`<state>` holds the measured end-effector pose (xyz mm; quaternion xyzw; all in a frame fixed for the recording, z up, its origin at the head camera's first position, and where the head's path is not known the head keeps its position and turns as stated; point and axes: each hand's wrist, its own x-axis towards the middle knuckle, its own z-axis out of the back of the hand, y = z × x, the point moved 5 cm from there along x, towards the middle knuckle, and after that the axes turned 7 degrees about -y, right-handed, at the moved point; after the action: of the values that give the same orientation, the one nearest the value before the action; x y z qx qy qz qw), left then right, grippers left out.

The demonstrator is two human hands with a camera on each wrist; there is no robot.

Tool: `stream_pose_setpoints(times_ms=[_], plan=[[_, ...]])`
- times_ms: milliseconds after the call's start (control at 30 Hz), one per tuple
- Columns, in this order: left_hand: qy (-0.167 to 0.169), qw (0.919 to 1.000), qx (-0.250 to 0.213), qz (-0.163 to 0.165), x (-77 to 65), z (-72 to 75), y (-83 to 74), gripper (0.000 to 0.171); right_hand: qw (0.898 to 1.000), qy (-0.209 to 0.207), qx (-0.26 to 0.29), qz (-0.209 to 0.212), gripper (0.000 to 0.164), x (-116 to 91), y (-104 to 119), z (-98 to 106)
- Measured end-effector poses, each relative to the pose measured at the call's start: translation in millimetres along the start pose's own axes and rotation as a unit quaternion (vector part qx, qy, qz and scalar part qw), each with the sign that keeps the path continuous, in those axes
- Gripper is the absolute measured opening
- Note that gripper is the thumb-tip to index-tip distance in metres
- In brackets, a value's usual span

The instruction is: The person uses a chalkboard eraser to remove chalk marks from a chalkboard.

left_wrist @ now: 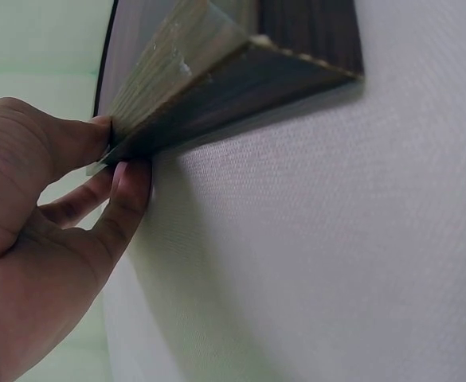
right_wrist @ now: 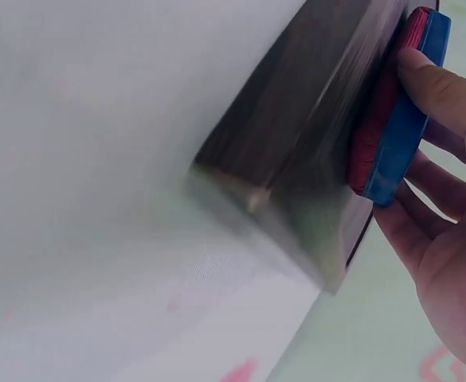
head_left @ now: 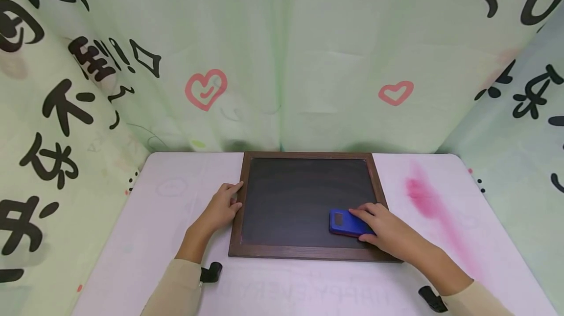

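A small chalkboard (head_left: 304, 198) in a brown wooden frame lies on the white table, its dark surface bare. My left hand (head_left: 223, 206) is at the frame's left side; the left wrist view shows the frame's edge (left_wrist: 193, 103) between the thumb and fingertips of that hand (left_wrist: 49, 191). On the board's lower right part, my right hand (head_left: 383, 225) grips a blue eraser (head_left: 348, 223). In the right wrist view the eraser (right_wrist: 404, 119) has a red pad turned to the board, thumb on one side and fingers on the other.
The white table (head_left: 185, 174) has a pink smear (head_left: 425, 196) right of the board. Pale green curtains (head_left: 335, 51) with black lettering and pink hearts stand behind and at both sides. Black straps (head_left: 211, 273) hang by both sleeves.
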<state>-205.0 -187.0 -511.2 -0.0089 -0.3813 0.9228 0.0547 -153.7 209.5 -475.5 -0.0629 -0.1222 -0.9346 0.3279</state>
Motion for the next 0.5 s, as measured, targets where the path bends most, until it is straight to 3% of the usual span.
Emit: stream_pose_setpoints(times_ms=[200, 500], plan=[[0.003, 1.0000, -0.003, 0.001, 0.0, 0.3, -0.8, 0.062, 1.000, -0.025, -0.009, -0.003, 0.061, -9.7, -14.7, 2.7], [0.003, 1.0000, -0.003, 0.002, 0.8, 0.0, 0.5, 0.063, 0.999, -0.036, -0.007, 0.011, 0.061, -6.4, -13.5, 2.2]])
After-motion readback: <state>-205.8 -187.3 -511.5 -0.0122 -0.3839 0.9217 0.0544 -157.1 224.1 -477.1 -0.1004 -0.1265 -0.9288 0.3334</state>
